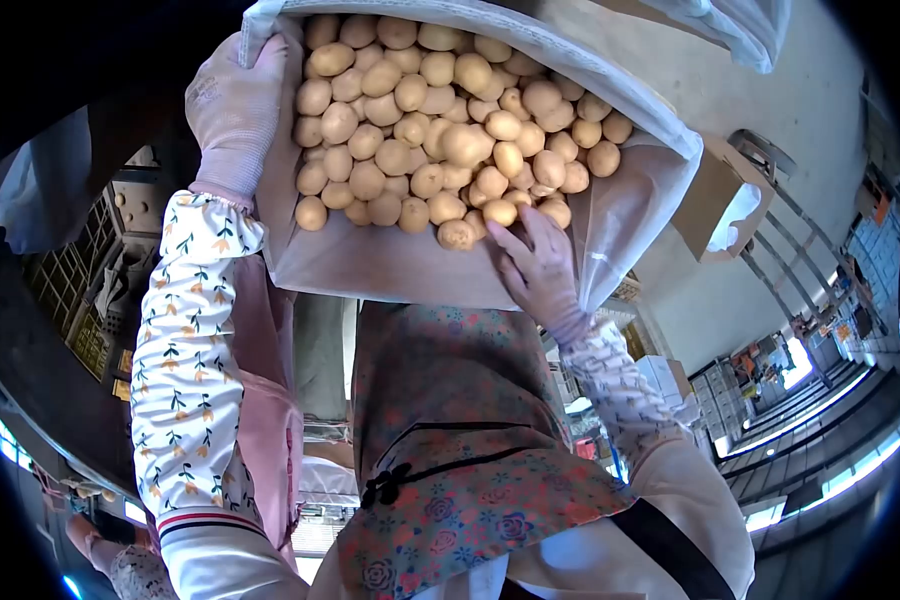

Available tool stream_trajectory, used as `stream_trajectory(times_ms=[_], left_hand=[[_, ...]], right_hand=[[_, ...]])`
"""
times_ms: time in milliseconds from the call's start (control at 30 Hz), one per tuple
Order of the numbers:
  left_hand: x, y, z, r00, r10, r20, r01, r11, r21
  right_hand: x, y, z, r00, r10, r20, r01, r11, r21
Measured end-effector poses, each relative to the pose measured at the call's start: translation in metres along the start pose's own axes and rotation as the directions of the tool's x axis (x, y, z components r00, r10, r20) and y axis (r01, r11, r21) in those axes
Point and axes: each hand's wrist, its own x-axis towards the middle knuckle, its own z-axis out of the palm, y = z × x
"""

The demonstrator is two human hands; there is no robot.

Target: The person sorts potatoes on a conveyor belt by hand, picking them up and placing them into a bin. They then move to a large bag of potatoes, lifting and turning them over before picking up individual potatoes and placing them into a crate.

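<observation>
Many round, tan potatoes [410, 130] lie in a box lined with a pale translucent plastic sheet [400, 265]. Gloved, my left hand [232, 115] grips the left edge of the lined box, its fingers wrapped over the rim. My right hand [538, 265] is inside the liner at the near side, its fingers spread and touching the lowest potatoes. The box's own walls are mostly hidden under the liner.
An open cardboard box [722, 200] with a white liner stands at the right beside a metal rack [790, 260]. Crates [90, 290] are at the left. Another person's hand [88, 540] shows at the lower left.
</observation>
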Motion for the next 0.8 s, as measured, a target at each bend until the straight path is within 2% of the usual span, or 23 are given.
stream_trajectory(times_ms=[67,133,167,267,367,467,500,533,567,600,633,700,800], left_hand=[[-0.003,0.004,-0.003,0.999,-0.03,0.042,0.032,0.999,-0.041],[-0.004,0.004,-0.002,1.0,-0.023,0.018,0.024,0.999,-0.043],[-0.005,0.005,-0.002,1.0,-0.019,0.008,0.019,0.999,-0.046],[-0.006,0.008,-0.004,1.0,-0.027,-0.007,0.027,0.999,-0.025],[-0.007,0.009,-0.003,0.999,-0.044,0.0,0.044,0.999,-0.026],[-0.005,0.01,-0.003,0.999,-0.048,-0.008,0.048,0.998,-0.03],[-0.006,0.01,-0.003,0.999,-0.047,-0.01,0.047,0.999,-0.028],[-0.008,0.008,-0.003,0.999,-0.04,0.005,0.04,0.999,-0.013],[-0.008,0.006,-0.002,0.999,-0.03,0.015,0.03,1.0,0.0],[-0.004,0.005,-0.002,1.0,-0.017,0.016,0.017,1.0,0.007],[-0.001,0.005,-0.002,1.0,-0.013,0.003,0.013,1.0,0.009],[-0.006,0.007,-0.002,1.0,-0.003,-0.001,0.003,1.0,0.004],[-0.005,0.006,0.001,1.0,-0.014,-0.007,0.014,1.0,-0.022]], right_hand=[[-0.017,-0.005,-0.008,0.994,0.091,0.063,-0.089,0.996,-0.028],[-0.03,-0.006,0.008,0.924,0.356,0.137,-0.361,0.932,0.014],[-0.034,-0.005,0.015,0.86,0.478,0.18,-0.49,0.871,0.026],[-0.034,-0.003,0.014,0.927,0.375,0.028,-0.376,0.92,0.116],[-0.026,-0.005,0.011,0.896,0.412,0.165,-0.429,0.898,0.092],[0.008,-0.02,0.008,0.974,0.226,-0.016,-0.22,0.959,0.177],[0.028,-0.035,0.004,0.986,0.132,-0.098,-0.119,0.984,0.135],[0.046,-0.045,0.007,0.99,0.119,-0.077,-0.104,0.979,0.176],[0.062,-0.055,0.014,0.988,0.088,-0.125,-0.072,0.99,0.124],[0.08,-0.062,0.023,0.992,0.093,-0.09,-0.084,0.992,0.097],[0.097,-0.066,0.035,0.977,0.193,0.091,-0.198,0.978,0.059],[0.117,-0.071,0.056,0.911,0.31,0.272,-0.315,0.949,-0.027],[0.113,-0.068,0.046,0.902,0.303,0.306,-0.276,0.952,-0.129]])
